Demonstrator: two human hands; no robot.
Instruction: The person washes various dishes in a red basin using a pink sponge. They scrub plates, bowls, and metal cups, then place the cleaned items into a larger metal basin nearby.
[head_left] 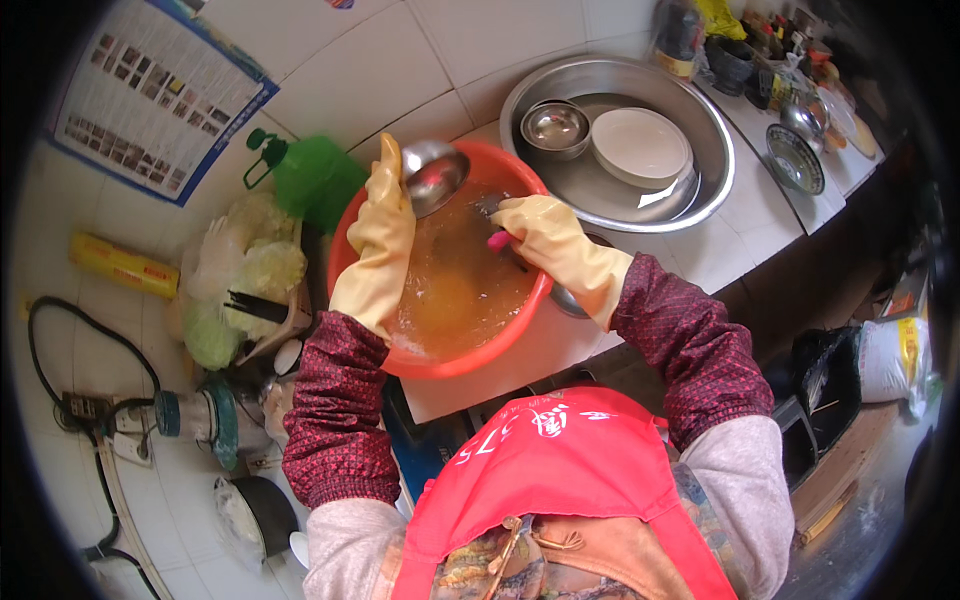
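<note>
In a pale yellow rubber glove, my left hand (382, 235) grips a small shiny metal bowl (436, 178) by its rim, tilted over the back of an orange-red plastic basin (458, 362). Brownish, murky water (440, 300) with some suds fills the basin, and what lies under it cannot be seen. My right hand (545, 232), gloved alike, is over the basin's right side. Its fingers are closed round a small pink and dark thing (499, 241), mostly hidden by the glove. Another metal bowl (568, 301) shows partly below the right wrist, beside the basin.
A wide metal basin (716, 190) at the back right holds metal bowls (556, 128) and white plates (641, 147). A green plastic jug (318, 180) and bagged cabbage (240, 270) stand left. A patterned bowl (795, 160) and bottles are at far right.
</note>
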